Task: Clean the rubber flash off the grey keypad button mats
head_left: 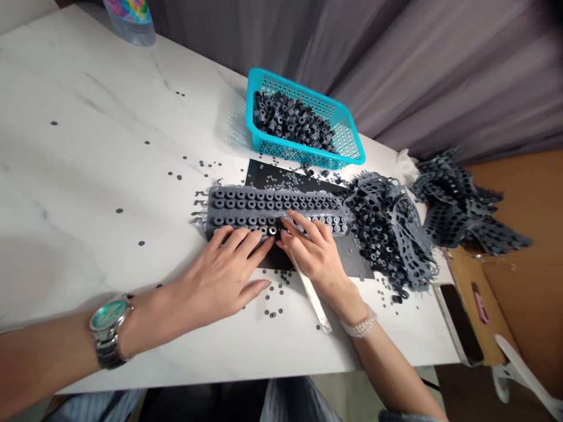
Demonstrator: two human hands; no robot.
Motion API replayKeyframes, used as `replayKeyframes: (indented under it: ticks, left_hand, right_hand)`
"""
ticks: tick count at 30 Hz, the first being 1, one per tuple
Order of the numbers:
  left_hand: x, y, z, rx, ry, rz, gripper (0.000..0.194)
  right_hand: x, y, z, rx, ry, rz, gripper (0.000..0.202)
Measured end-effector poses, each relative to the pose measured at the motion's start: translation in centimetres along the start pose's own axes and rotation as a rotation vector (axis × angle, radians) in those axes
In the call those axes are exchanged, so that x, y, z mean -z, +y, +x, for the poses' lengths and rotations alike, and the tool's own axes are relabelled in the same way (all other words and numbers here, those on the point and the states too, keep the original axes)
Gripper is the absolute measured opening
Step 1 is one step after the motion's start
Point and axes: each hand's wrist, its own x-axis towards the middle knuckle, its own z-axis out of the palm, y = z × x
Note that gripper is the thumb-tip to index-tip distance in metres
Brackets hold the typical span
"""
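Observation:
A dark grey rubber sheet (229, 206) with rows of raised rings lies in the middle of the table. My left hand (224, 266) rests flat with its fingers spread along the sheet's near edge, pressing on it and holding nothing. Closed around a slim white-wrapped stick tool (313, 298), my right hand (314, 249) works at the nearest row of rings, close to the left index fingertip. The tool's working tip is hidden by the fingers. Under the sheet lies a black mat (358, 264), partly covered.
Behind the sheet stands a turquoise basket (303, 146) of black rubber rings. To the right are loose rings (378, 240), perforated scrap sheets (411, 234) and a second scrap heap (457, 205). Small discs (273, 315) dot the table. A phone (461, 322) and a bottle (136, 29) sit farther out.

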Motion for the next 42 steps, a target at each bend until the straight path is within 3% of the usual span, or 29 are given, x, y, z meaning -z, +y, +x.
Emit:
replayKeyframes:
  ticks: [7,9,14,16,22,24,33,42]
  left_hand:
    - [-0.1,0.1,-0.1,0.007,-0.008,-0.014,0.052]
    - [-0.1,0.1,-0.1,0.016,-0.003,-0.022,0.051]
    - [0.0,0.0,-0.1,0.015,-0.012,-0.033,0.051]
    - [0.0,0.0,-0.1,0.009,-0.018,-0.033,0.052]
    - [-0.3,-0.1,-0.3,0.003,-0.001,-0.013,0.052]
    - [-0.4,-0.1,-0.3,0.004,0.001,-0.017,0.052]
    - [-0.2,-0.1,-0.2,0.006,0.000,-0.023,0.053]
    - [-0.3,-0.1,-0.2,0.010,0.005,-0.036,0.053]
  right_hand:
    - [0.2,-0.7,1.0,0.052,-0.077,-0.140,0.014]
    - [-0.1,-0.1,1.1,-0.044,-0.056,-0.156,0.017]
    - [-0.4,2.5,-0.1,-0.456,0.102,-0.076,0.012]
    - [-0.1,2.7,-0.9,-0.491,0.140,-0.033,0.009]
    - [0.9,0.0,-1.7,-0.115,0.103,0.070,0.011]
    - [0.9,-0.7,-1.6,-0.050,0.093,0.061,0.009]
    - [0.7,-1.1,-1.3,-0.030,0.015,0.016,0.003]
    - [0.8,-1.9,-0.7,0.014,-0.067,-0.112,0.016]
